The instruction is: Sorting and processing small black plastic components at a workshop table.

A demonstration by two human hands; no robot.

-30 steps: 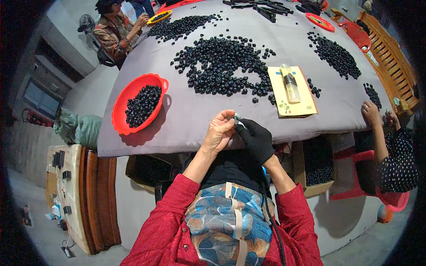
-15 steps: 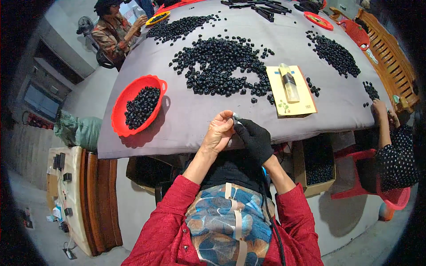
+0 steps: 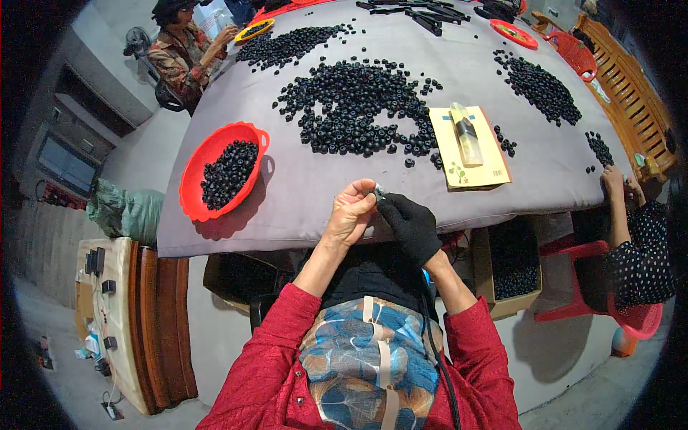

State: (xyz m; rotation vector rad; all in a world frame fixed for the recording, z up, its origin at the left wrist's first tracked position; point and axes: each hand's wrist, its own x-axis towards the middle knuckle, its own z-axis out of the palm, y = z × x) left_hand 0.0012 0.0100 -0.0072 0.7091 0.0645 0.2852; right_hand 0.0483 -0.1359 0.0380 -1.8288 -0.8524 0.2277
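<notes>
— Grey-draped bench, with a heap of black beads at its middle. Any change?

— Little. The bare left hand and black-gloved right hand keep their position; a co-worker's hand, far right, has shifted slightly rightward.

— Significance?

— In my judgement, close fingertip work continues; no release noted.

— State of the hands?

— Left: thumb and forefinger pinch a small pale piece. Right: fingers bunched against it; whether they grip it, I cannot tell.

— The piece itself?

— Located between the fingertips, over the bench's near side. Greyish-white, mostly covered; exact kind undetermined. A red plastic bowl holding black beads stands well apart, leftward.
</notes>
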